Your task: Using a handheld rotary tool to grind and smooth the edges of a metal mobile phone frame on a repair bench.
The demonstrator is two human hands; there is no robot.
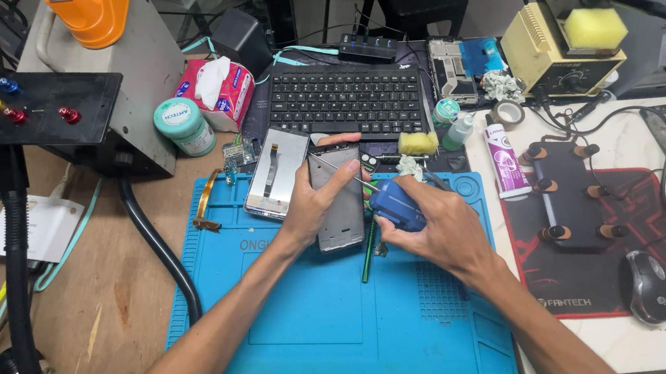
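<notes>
A person sits at a messy work table. Both bare hands are over a big blue rubber work mat.

The left hand is closed around a flat grey phone frame. The thumb lies across its front and the fingers curl behind it. The phone frame is tilted up a little, with its bottom end near the mat. It sits in the middle of the table, at the top part of the mat.

The right hand is wrapped tight around a fat blue screwdriver with a thin silver tip. The thin tip points left and touches the top part of the phone frame, close to the left thumb.

Just to the left of the phone frame lies a second flat silver phone part with a dark strip down the middle. It rests on the mat, near the left hand's fingers. A thin green stick lies on the mat under the hands.

Behind the hands is a black keyboard. A yellow sponge block sits at its right corner. A round green tub with a white lid and a pink pack of tissues are off to the left. On the right, a black computer mouse rests on a red and black pad.
</notes>
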